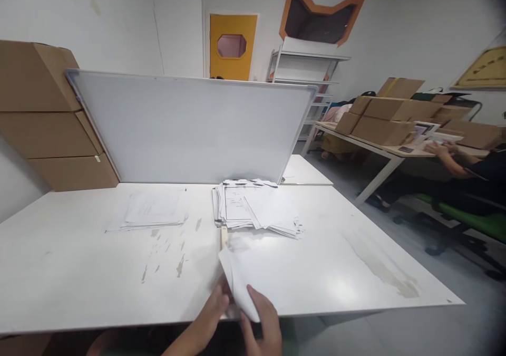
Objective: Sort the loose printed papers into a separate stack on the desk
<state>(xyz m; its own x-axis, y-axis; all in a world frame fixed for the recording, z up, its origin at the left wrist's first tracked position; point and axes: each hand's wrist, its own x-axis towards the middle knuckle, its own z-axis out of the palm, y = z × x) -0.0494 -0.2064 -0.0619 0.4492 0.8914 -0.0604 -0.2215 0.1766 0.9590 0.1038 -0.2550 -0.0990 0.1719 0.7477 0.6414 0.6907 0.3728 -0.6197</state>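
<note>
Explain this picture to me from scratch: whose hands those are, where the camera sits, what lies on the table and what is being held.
There is no machine here. The one picture comes from a camera worn on a person's head, looking forward and down, so the two bare hands at the bottom edge are the wearer's own. The left hand and the right hand both grip a white sheet of paper at the near edge of the white table; the sheet looks folded or curled. Further back lie a messy pile of printed papers and, left of it, a flatter stack of sheets. A whiteboard stands tilted at the table's far side, with cardboard boxes stacked at its left. At the far right, another person's arm rests on a separate table loaded with boxes.
</note>
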